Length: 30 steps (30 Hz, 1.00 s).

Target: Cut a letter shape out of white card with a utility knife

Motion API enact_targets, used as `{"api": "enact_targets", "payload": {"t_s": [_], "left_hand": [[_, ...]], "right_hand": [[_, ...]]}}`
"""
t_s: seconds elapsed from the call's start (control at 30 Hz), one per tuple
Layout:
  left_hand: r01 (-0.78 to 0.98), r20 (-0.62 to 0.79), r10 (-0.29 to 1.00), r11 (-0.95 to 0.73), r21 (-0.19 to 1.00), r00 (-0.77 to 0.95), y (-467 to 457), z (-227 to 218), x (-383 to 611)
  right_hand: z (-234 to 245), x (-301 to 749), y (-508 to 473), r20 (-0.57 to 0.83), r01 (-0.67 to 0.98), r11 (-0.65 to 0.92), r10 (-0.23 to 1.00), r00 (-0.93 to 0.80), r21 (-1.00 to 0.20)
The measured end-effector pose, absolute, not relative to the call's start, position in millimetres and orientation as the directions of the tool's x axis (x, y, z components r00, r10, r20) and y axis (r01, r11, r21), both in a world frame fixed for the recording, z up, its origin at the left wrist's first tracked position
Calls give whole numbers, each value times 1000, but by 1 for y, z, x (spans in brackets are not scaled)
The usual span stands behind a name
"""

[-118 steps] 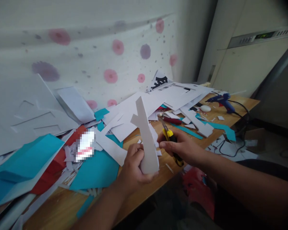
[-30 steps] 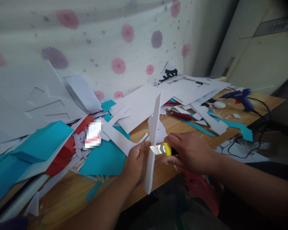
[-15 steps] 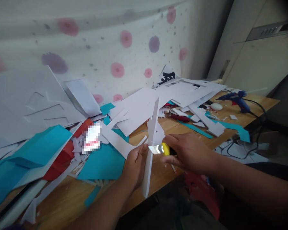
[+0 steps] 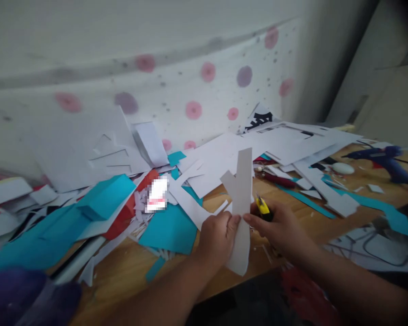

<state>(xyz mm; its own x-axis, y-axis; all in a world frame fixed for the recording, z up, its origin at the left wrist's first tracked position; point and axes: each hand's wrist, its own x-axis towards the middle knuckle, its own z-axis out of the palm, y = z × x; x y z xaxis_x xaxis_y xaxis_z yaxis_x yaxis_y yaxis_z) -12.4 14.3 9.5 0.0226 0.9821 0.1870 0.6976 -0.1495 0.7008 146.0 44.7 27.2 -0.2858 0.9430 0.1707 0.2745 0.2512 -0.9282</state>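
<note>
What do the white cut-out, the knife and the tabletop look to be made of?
The white cut-out: probably matte foam board or thick card; it stands stiff and unbent above the left hand. The knife in the right hand: yellow plastic body, seemingly; blade hidden. The tabletop: light wood or wood-look laminate, smooth finish.

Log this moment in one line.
left hand: holds white cutout | right hand: grips yellow knife | table: paper scraps
</note>
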Motion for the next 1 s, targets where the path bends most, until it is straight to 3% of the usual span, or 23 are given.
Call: {"api": "enact_targets", "payload": {"t_s": [0.17,0.23,0.3,0.37,0.43,0.5,0.57,0.6,0.67,0.77,0.87,0.93,1.0], "left_hand": [[850,280,959,-181,495,41,13,10,-13],[841,292,955,-200,502,52,13,10,-13],[773,262,964,-195,603,39,15,10,-15],[563,163,987,-137,815,5,18,11,-20],[190,32,998,-40,981,48,25,12,-27],[-101,-13,989,28,995,149,32,14,-34],[-277,16,976,46,960,216,37,15,-40],[-349,28,974,53,936,223,38,16,-41],[-503,48,970,80,861,237,37,18,-41],[-616,83,960,104,781,267,34,22,-37],[-635,110,952,102,765,286,30,26,-34],[-591,98,953,96,801,286,28,30,-32],[-522,76,952,95,848,296,26,33,-30]], "right_hand": [[26,151,47,206,379,310,934,-290,-872],[30,153,48,220,408,350,917,-332,-843],[36,157,51,215,398,373,896,-389,-838],[43,163,61,217,396,389,884,-414,-832],[48,173,77,253,498,454,872,-419,-739],[47,185,97,258,682,541,839,-479,-492],[38,196,116,171,780,590,807,-565,-210],[31,200,124,120,786,606,795,-595,-120],[16,204,137,63,774,630,777,-627,-67],[1,203,147,91,753,647,763,-640,-121],[9,198,145,260,702,663,749,-610,-260],[23,193,134,326,591,645,760,-563,-484],[38,188,115,232,371,505,782,-578,-779]]}}
